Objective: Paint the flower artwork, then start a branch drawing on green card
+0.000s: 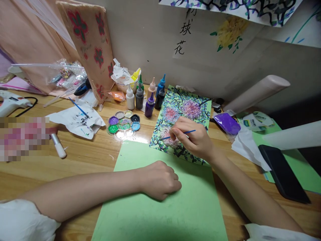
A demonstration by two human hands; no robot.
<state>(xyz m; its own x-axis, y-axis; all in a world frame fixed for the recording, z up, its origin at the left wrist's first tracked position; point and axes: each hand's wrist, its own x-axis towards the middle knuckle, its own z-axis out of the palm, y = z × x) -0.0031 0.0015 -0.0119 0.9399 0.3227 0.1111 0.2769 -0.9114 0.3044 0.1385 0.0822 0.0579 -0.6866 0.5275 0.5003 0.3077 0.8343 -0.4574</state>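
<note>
My right hand (192,137) pinches a thin blue paintbrush (190,132) over the lower part of a flower painting (184,108). The brush tip points left, close to a pink blossom; whether it touches the paper I cannot tell. Dark branches, green leaves and several pink and purple blooms cover the painting. My left hand (160,180) rests closed on a large green sheet (160,217), its fingers curled under and their inside hidden. Left of the painting lies a flower-shaped paint palette (124,126) with purple, green, black and blue wells.
Several paint bottles (149,106) stand behind the palette. A second brush (79,107) lies on a stained tissue (85,125). At left are a glue gun (13,103) and a white-handled makeup brush (58,146). A black phone (283,174) and purple packet (227,124) lie right.
</note>
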